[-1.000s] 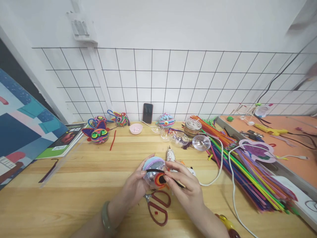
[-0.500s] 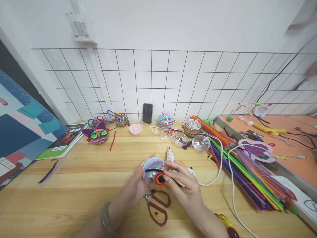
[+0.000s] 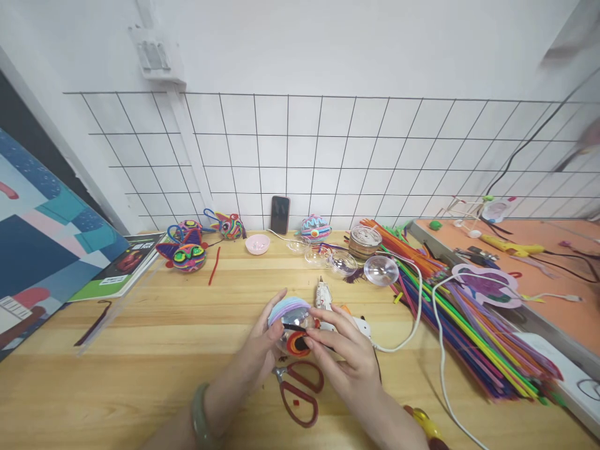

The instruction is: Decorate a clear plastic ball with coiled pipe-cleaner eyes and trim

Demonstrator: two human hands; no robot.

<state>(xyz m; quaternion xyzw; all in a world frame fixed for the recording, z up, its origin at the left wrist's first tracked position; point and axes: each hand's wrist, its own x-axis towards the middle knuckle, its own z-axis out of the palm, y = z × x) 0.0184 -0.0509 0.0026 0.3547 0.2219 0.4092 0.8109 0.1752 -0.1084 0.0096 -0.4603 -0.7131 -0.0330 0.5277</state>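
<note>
A clear plastic ball point(image 3: 290, 315), partly wrapped in pale purple and blue pipe cleaners with a red and orange spiral on its front, sits between both hands above the wooden table point(image 3: 154, 337). My left hand point(image 3: 262, 350) cups the ball from the left, fingers curled round it. With pinched fingers my right hand point(image 3: 342, 350) presses a black pipe cleaner point(image 3: 294, 327) across the front of the ball. Red-handled scissors point(image 3: 300, 390) lie on the table just below the hands. A glue gun point(image 3: 323, 297) lies right behind the ball.
A big heap of coloured pipe cleaners point(image 3: 464, 312) and white cables point(image 3: 438, 350) fill the right side. Clear half-spheres point(image 3: 379, 270), a pink bowl point(image 3: 257, 243), finished fuzzy figures point(image 3: 187, 253) and a phone point(image 3: 280, 214) stand along the back by the wire grid. Books point(image 3: 117, 272) lie left.
My right hand has slid left and a little down, bringing the black pipe cleaner closer along the ball's front. The ball has turned slightly in my left hand.
</note>
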